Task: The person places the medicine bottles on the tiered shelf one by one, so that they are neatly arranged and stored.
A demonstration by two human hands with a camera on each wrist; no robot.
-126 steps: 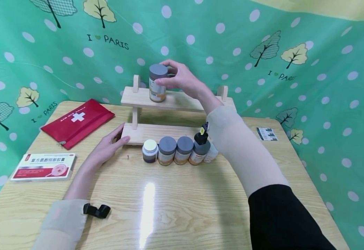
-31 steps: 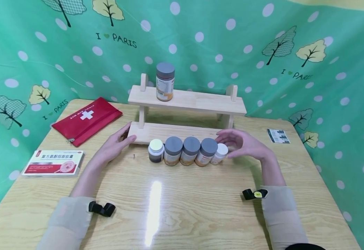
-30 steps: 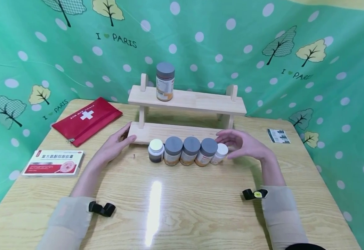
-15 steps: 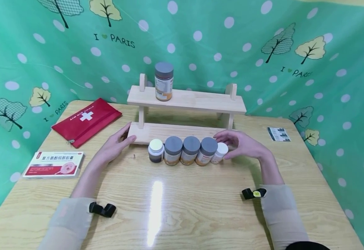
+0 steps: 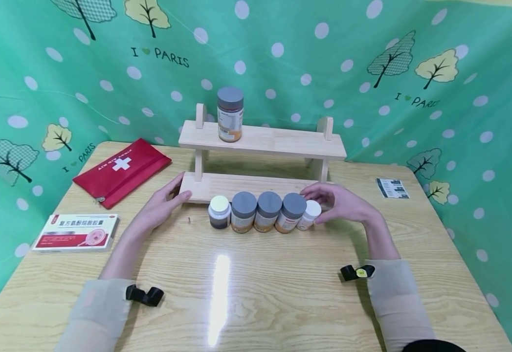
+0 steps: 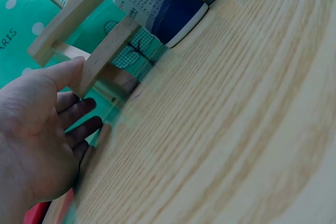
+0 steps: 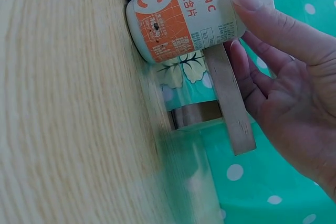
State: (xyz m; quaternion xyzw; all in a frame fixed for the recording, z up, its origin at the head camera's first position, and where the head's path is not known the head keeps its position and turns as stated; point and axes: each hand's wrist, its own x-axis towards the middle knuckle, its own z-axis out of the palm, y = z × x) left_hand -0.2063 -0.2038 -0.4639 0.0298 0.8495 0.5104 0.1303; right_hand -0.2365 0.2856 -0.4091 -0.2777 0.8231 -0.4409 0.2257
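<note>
A two-tier wooden shelf (image 5: 260,142) stands at the back of the table, a grey-lidded jar (image 5: 230,115) upright on its upper tier. My left hand (image 5: 156,208) holds the left end of the lower tier, the thumb at the plank edge in the left wrist view; some fingers are partly hidden. Before the shelf stands a row: a white-capped bottle (image 5: 219,212), several grey-lidded jars (image 5: 268,211) and a small white vitamin C bottle (image 7: 184,17) at the right end. My right hand (image 5: 345,204) grips that bottle, thumb on its cap, fingers behind it. Its base is on the table.
Left of the shelf lies a red first aid pouch (image 5: 122,171), with a white and red medicine box (image 5: 77,232) nearer the front. A small printed card (image 5: 392,188) lies at the right. Green patterned cloth (image 5: 278,63) hangs behind the table.
My right hand has let go of the jar on the upper tier and come down to the white bottle. Lately its fingers have closed in slightly leftward. My left hand stays at the shelf.
</note>
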